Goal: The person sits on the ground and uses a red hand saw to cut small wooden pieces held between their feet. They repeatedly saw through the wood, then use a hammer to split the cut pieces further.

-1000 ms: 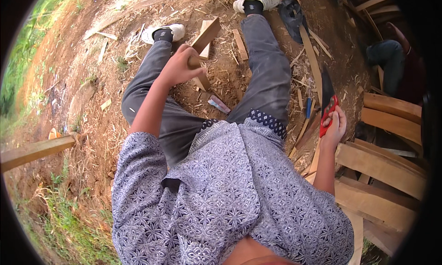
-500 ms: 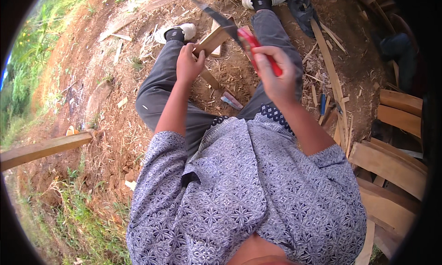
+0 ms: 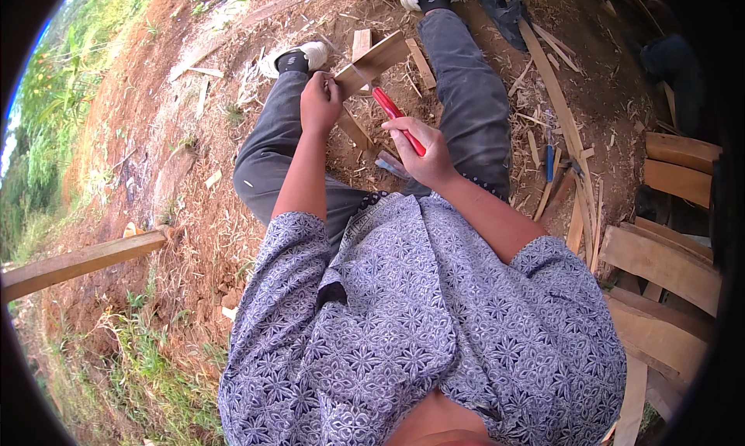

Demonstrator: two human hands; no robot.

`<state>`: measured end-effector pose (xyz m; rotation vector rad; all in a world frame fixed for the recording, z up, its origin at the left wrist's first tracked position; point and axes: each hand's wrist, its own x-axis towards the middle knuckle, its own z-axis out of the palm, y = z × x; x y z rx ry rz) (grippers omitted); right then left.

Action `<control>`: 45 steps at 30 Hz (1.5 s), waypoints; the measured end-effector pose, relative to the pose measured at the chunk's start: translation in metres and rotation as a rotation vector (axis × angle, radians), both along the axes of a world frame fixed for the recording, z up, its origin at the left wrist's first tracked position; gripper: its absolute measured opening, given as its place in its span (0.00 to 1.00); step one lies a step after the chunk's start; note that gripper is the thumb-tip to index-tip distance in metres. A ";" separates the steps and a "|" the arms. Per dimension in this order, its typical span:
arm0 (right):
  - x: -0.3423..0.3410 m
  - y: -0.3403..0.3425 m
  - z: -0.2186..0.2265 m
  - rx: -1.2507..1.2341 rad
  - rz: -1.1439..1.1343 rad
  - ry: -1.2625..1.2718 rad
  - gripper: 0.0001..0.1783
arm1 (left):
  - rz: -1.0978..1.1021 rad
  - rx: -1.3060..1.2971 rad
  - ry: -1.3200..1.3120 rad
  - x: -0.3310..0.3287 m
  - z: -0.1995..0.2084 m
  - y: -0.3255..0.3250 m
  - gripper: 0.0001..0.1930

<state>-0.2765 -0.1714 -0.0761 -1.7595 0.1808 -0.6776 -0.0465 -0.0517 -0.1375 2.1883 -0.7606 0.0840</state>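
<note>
My left hand (image 3: 320,103) is closed around the near-left end of a short wooden board (image 3: 382,60), held up between my knees. In my right hand (image 3: 423,150) is the red handle of a long-bladed knife (image 3: 399,120). Its thin blade shows almost edge-on and crosses the left part of the board, pointing away to the upper left. How deep the blade sits in the wood, I cannot tell. Under the board, a narrow wooden piece (image 3: 355,129) slants down to the ground.
Wood shavings litter the brown soil. A blue-handled tool (image 3: 549,164) lies right of my leg beside a long wooden strip (image 3: 560,120). Curved boards (image 3: 660,267) are stacked at the right. A beam (image 3: 85,260) juts in from the left; a dark plastic bag (image 3: 500,12) lies by my right shoe.
My right hand has brought the knife down and left, from raised above the board to across it. My left hand keeps its hold, and the board has shifted slightly right.
</note>
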 end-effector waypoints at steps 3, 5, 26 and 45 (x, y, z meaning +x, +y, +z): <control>-0.003 -0.001 -0.009 0.050 0.018 0.058 0.10 | 0.005 0.009 -0.027 0.000 -0.001 -0.006 0.07; -0.005 0.000 -0.011 0.083 0.028 0.093 0.10 | 0.014 0.040 -0.020 -0.004 0.000 -0.005 0.09; 0.074 0.005 -0.053 0.097 -0.165 0.102 0.07 | 0.400 0.290 0.583 -0.051 -0.110 0.041 0.58; 0.059 -0.017 -0.082 0.105 -0.022 0.411 0.28 | 0.480 0.192 0.623 -0.011 -0.086 -0.020 0.34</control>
